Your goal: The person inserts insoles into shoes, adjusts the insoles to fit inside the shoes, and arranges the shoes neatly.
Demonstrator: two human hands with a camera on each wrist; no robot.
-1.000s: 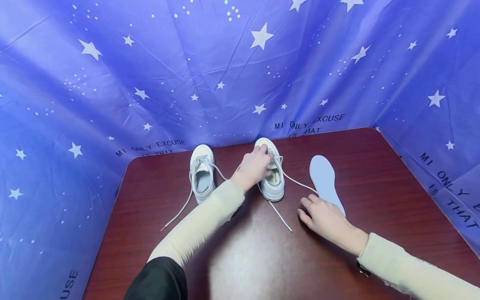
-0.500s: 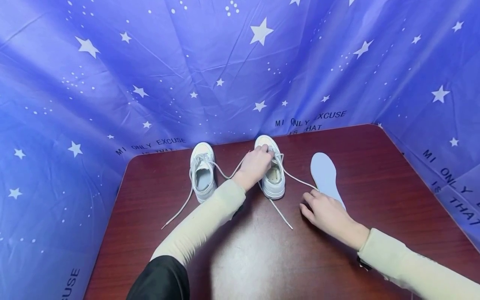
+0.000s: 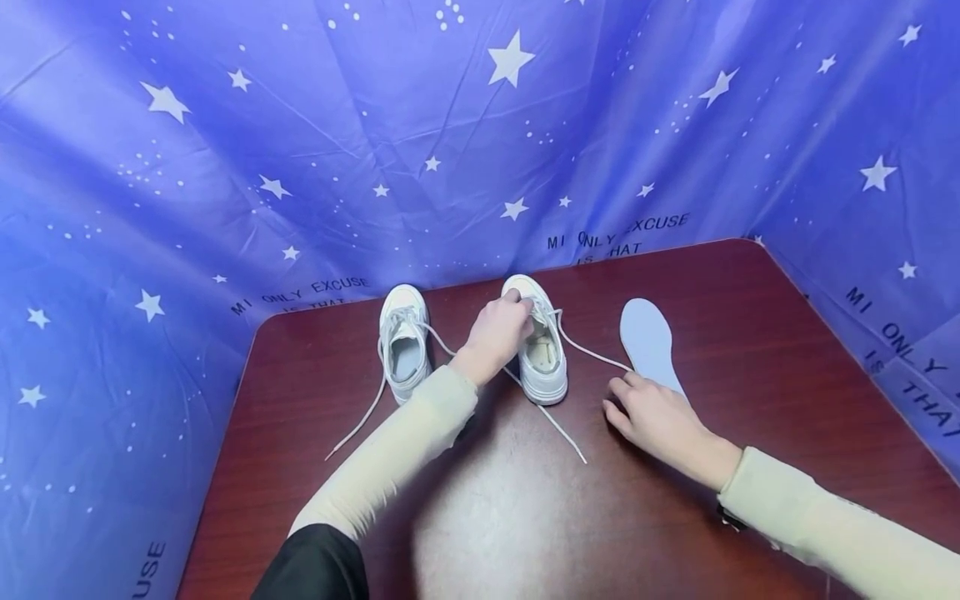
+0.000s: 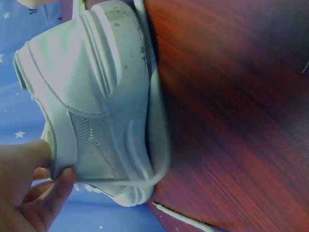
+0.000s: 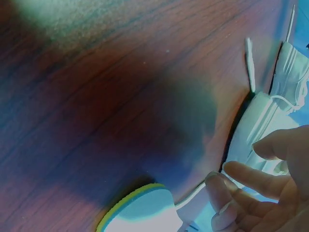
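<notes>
My left hand [image 3: 495, 329] pinches the upper edge of a white lace-up sneaker [image 3: 543, 379] near its tongue. In the left wrist view, thumb and fingers close on the rim beside the mesh side panel [image 4: 94, 137]. That sneaker's mouth shows a cream-coloured inside. My right hand [image 3: 663, 421], fingers loosely bent and holding nothing, is beside a pale insole [image 3: 647, 337] and overlaps its near end in the head view. The right wrist view shows the insole's end [image 5: 145, 212] with a yellow edge, below the fingers.
A second white sneaker [image 3: 405, 317] stands to the left with a grey-blue insole [image 3: 407, 358] inside. Loose laces [image 3: 562, 435] trail over the dark red wooden table [image 3: 750, 350]. Blue star-printed cloth [image 3: 337, 125] hangs behind the table and along its sides.
My left fingers, spread over the sneaker a second ago, have drawn together on its edge. The sneaker has shifted slightly left. My right hand stays by the insole.
</notes>
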